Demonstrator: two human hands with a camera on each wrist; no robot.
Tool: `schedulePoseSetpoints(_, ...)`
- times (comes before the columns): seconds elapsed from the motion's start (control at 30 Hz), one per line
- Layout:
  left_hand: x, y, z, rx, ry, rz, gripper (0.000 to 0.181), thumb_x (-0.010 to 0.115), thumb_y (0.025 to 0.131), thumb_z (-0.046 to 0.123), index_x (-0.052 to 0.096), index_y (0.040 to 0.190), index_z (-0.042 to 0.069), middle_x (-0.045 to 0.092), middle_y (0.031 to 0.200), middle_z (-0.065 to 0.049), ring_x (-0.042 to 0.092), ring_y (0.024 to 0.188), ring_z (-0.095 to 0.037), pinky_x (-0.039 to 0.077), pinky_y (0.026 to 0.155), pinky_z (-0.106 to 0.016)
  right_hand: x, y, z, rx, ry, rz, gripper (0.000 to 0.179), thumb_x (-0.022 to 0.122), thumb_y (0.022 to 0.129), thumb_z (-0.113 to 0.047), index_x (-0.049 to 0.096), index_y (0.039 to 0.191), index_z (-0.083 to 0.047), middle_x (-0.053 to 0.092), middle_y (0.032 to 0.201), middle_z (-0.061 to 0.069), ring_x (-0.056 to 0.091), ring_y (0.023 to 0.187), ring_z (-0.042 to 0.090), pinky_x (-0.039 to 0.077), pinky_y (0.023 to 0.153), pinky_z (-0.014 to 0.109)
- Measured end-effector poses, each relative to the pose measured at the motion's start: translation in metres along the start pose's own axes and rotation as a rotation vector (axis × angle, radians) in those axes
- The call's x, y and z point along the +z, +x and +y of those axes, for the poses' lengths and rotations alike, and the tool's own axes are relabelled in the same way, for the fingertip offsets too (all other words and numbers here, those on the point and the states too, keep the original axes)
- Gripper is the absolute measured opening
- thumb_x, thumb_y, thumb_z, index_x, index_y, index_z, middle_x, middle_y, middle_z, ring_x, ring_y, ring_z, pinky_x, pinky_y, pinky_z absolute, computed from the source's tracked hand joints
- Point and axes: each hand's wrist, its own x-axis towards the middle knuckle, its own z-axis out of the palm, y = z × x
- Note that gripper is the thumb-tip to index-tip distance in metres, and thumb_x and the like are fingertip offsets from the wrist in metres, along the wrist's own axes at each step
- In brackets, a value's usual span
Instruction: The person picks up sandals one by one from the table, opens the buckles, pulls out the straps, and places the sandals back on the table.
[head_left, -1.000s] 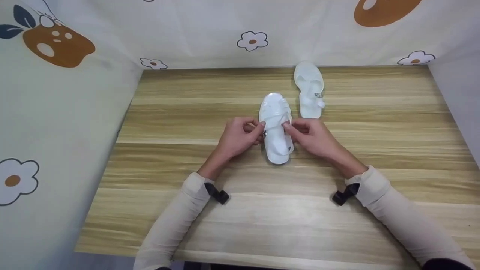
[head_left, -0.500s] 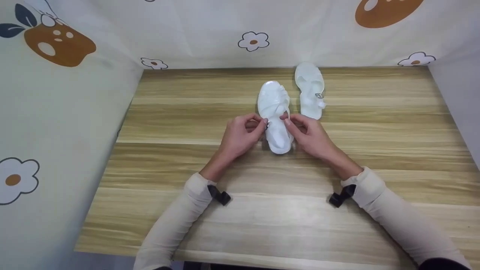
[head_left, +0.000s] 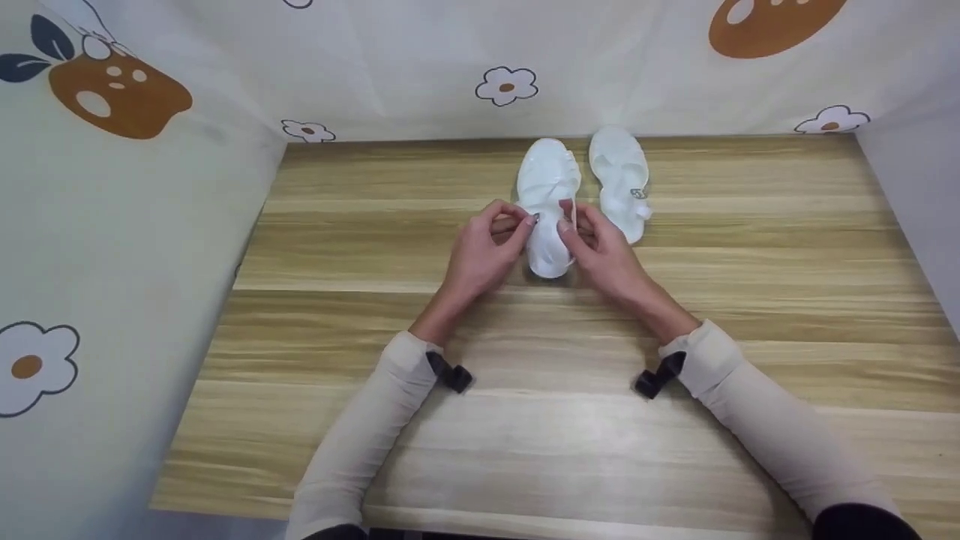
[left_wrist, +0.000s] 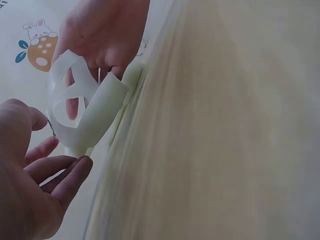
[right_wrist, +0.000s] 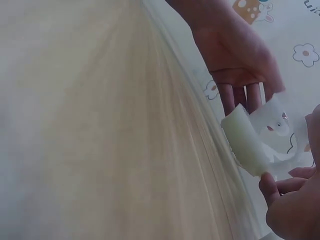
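Note:
A white sandal (head_left: 550, 169) is held between my two hands, its toe pointing to the back wall. On its left side, my left hand (head_left: 484, 244) pinches the edge by a small metal buckle. My right hand (head_left: 602, 244) grips the opposite side, where a thin strap runs. From the left wrist, the heel of the sandal (left_wrist: 102, 110) shows raised and seen from behind, its straps looping above the sole. Just right of it lies a second white sandal (head_left: 619, 176), with a metal buckle on its right side; neither hand touches it.
The wooden table (head_left: 360, 322) ends at a patterned cloth wall (head_left: 420, 67) close behind both sandals. A second cloth wall (head_left: 142, 247) stands along the left. Each sleeve carries a black wrist camera (head_left: 454, 375).
Both hands have carried the held sandal away from me, toward the back wall, until it is nearly level with the second sandal. The second sandal has stayed in place.

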Motion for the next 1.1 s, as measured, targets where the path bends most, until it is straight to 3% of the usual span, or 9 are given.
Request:
schedulePoseSetpoints(0.13,0.005,0.009,-0.001,-0.013,0.029,0.021,0.019,0.070,0.094,0.036,0.066,0.102,0.019,0.077,0.105,0.005,0.071,0.101,-0.001,0.058,0.088,-0.025,0.006,0.007,0.001,0.021,-0.036,0.024,0.056,0.055,0.103,-0.032,0.040,0.148,-0.003,0.050,0.151,0.015,0.046,0.141,0.022,0.035,0.119,0.045)
schedulePoseSetpoints(0.4,0.013,0.023,-0.004,-0.039,0.095,0.059,0.016,0.069,0.094,0.035,0.065,0.102,0.021,0.078,0.107,0.006,0.070,0.102,0.001,0.057,0.090,-0.022,0.015,0.020,0.000,0.033,-0.245,0.108,0.062,0.057,0.100,-0.044,0.043,0.147,-0.005,0.049,0.150,0.013,0.042,0.142,0.023,0.032,0.120,0.042)
schedulePoseSetpoints(0.73,0.020,0.034,-0.008,-0.116,0.148,0.083,0.016,0.066,0.095,0.039,0.063,0.104,0.027,0.078,0.104,0.011,0.069,0.103,0.001,0.054,0.093,-0.028,0.013,0.032,0.002,0.133,-0.224,0.129,0.064,0.056,0.099,-0.052,0.041,0.149,-0.016,0.042,0.157,0.007,0.034,0.147,0.016,0.028,0.122,0.039)
schedulePoseSetpoints(0.97,0.023,0.036,-0.013,-0.122,0.170,0.075,0.015,0.065,0.096,0.036,0.063,0.105,0.025,0.078,0.101,0.012,0.068,0.096,0.002,0.052,0.082,-0.027,0.009,0.036,0.007,0.141,-0.203,0.134,0.065,0.057,0.098,-0.051,0.040,0.149,-0.013,0.041,0.157,0.007,0.033,0.148,0.015,0.025,0.124,0.037)
schedulePoseSetpoints(1.1,0.022,0.035,-0.016,-0.106,0.132,0.063,0.015,0.064,0.096,0.034,0.063,0.108,0.023,0.078,0.097,0.012,0.067,0.089,0.000,0.050,0.076,-0.025,0.008,0.036,0.005,0.158,-0.195,0.123,0.076,0.056,0.098,-0.053,0.031,0.155,-0.010,0.037,0.160,0.011,0.029,0.150,0.018,0.022,0.125,0.037)
